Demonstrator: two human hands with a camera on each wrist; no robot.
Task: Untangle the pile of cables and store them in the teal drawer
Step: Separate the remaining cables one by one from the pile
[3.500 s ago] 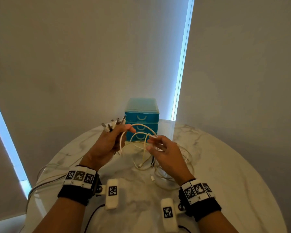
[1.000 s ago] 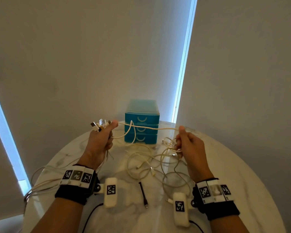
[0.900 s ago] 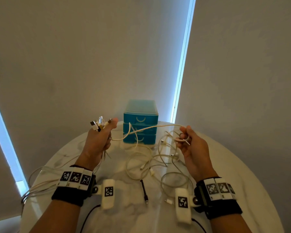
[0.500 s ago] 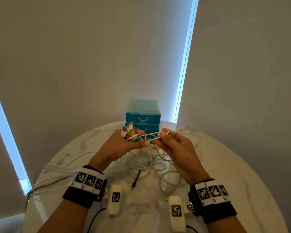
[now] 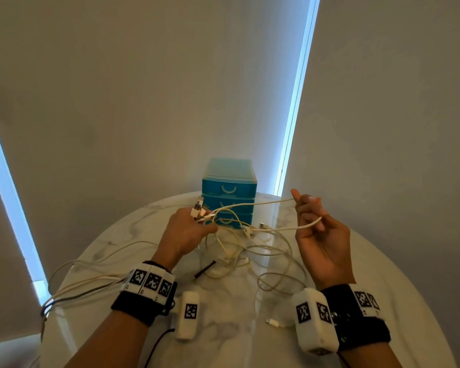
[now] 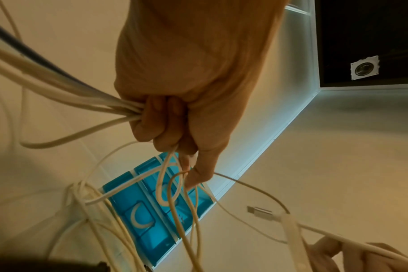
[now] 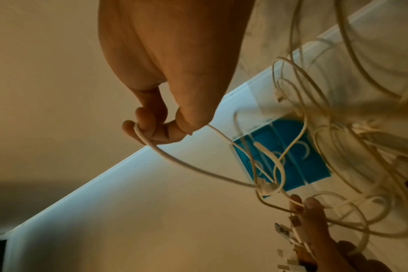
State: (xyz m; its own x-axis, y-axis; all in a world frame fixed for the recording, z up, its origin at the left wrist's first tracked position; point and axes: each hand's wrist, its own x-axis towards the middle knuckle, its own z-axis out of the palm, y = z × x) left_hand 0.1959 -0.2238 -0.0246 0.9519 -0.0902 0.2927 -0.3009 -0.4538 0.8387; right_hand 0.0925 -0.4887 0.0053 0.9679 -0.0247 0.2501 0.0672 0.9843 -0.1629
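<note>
My left hand (image 5: 189, 229) (image 6: 175, 117) grips a bundle of white cables with their plugs (image 5: 199, 209) sticking up past the thumb. My right hand (image 5: 312, 224) (image 7: 161, 127), raised at the right, pinches a loop of one white cable (image 5: 282, 228) (image 7: 186, 163) stretched between both hands. More white cables (image 5: 263, 258) lie tangled on the table between my hands. The teal drawer unit (image 5: 229, 192) (image 6: 151, 211) (image 7: 280, 162) stands at the table's far edge with all three drawers shut.
The round white marble table (image 5: 383, 274) carries a short black cable (image 5: 205, 269) near the middle and a loose white plug (image 5: 272, 322) at the front. Cable tails (image 5: 72, 285) hang over the left edge. Walls and bright window strips stand behind.
My hands had come together in front of the drawers; now the right hand has pulled away to the right and up, drawing the white cable taut from the left hand's bundle.
</note>
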